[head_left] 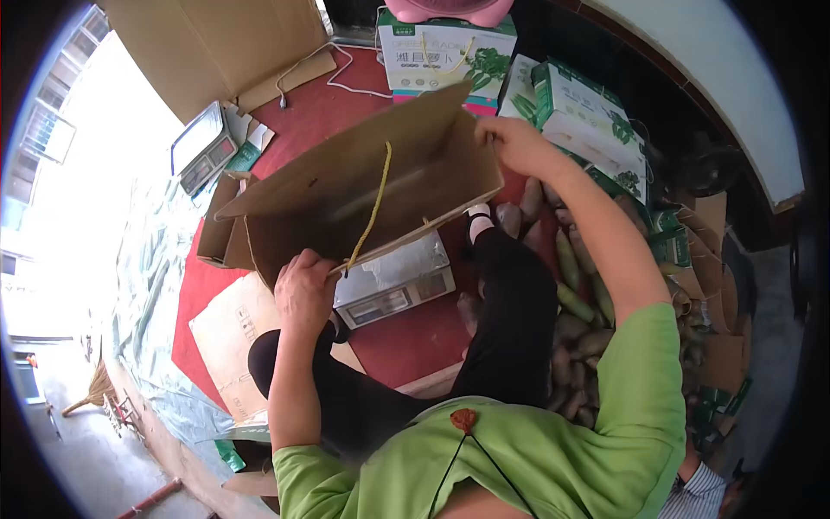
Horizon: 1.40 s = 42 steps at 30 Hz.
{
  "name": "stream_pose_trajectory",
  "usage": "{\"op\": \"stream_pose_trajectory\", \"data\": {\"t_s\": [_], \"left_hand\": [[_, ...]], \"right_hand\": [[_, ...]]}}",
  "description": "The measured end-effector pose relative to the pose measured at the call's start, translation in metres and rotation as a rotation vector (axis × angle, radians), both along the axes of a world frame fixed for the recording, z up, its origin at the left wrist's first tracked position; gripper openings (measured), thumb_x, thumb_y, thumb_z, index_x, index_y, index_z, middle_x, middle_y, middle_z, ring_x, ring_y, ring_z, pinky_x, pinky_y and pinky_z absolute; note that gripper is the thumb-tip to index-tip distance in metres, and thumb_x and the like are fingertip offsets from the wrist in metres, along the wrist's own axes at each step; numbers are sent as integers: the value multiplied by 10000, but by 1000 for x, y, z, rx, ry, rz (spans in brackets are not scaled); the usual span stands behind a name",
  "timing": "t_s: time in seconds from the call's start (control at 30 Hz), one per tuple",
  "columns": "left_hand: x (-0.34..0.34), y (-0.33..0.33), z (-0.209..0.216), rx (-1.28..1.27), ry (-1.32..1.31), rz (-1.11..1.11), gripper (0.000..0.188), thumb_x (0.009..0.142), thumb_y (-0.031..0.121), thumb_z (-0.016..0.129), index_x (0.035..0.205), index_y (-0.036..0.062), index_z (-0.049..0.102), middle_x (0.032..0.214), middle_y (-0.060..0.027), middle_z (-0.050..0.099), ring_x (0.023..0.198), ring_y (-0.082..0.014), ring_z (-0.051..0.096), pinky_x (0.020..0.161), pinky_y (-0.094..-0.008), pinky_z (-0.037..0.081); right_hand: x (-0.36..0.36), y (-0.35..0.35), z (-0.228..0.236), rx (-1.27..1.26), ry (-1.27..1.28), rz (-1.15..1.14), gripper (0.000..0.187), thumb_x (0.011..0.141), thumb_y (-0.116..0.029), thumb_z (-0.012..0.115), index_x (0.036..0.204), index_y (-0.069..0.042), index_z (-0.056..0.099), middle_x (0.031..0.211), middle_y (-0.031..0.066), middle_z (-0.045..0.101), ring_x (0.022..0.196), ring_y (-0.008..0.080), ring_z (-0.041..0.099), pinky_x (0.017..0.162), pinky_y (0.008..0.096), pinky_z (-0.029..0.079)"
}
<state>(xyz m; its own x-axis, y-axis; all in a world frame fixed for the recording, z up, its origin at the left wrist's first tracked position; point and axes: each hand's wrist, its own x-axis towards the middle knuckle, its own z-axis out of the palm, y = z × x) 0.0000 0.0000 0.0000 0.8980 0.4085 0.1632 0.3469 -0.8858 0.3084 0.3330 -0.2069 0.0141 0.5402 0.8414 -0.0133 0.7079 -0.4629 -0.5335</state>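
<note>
An open-topped brown cardboard carton [328, 182] is tilted between my hands, its bare inside facing up toward me. A yellow cord handle [377, 203] hangs at its near side. My left hand [304, 290] is closed on the carton's near left edge, fingers curled over the rim. At the far right corner, my right hand [517, 144] pinches the carton's edge with bent fingers. Beneath the carton, a silver weighing scale [398, 275] stands on the red mat, partly hidden by it. No contents show inside the carton.
Long green radishes [569, 259], many in clear wrap, are heaped by my right leg. Printed white-and-green cartons [584, 112] stand beyond. A second scale [206, 149] is at the far left, above clear plastic sheeting [151, 285]. Flattened cardboard [232, 333] lies by my left knee.
</note>
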Motion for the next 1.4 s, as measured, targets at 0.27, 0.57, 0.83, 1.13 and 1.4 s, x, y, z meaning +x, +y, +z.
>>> {"op": "stream_pose_trajectory", "data": {"t_s": [0.27,0.57,0.83,1.13,1.4], "left_hand": [[-10,16,-22,26,262,-57,94,703,170,670,758,95,660,797,-56,542,866,-243,567,742,-387,432],[-13,30,-38,-425,199,59,236,780,229,668,935,54,696,873,-119,642,842,-268,623,738,-367,471],[34,78,-58,-1345,-167,803,478,893,300,543,1276,26,460,1191,-186,538,1107,-326,520,871,-502,452],[62,82,-116,-1604,-481,909,425,895,230,509,1266,38,429,1203,-158,481,1095,-307,510,865,-573,438],[55,84,-107,-1170,-201,882,318,823,220,548,1097,59,569,1064,-130,561,1051,-296,535,843,-562,448]], "right_hand": [[-65,31,-42,-203,-356,15,263,771,-77,536,1010,-142,625,962,88,621,921,285,615,751,436,486],[-138,45,-60,-88,54,279,316,863,-377,524,888,-86,644,844,139,650,860,327,622,756,448,482],[-145,38,-69,-185,9,335,364,818,-448,577,956,-120,650,970,108,639,977,286,597,833,445,438],[-149,40,-82,-280,-77,366,284,798,-377,624,977,-158,646,939,67,617,966,257,581,814,426,429],[-150,43,-87,-252,-105,317,253,802,-339,619,968,-150,643,935,63,623,949,254,588,808,421,440]]}}
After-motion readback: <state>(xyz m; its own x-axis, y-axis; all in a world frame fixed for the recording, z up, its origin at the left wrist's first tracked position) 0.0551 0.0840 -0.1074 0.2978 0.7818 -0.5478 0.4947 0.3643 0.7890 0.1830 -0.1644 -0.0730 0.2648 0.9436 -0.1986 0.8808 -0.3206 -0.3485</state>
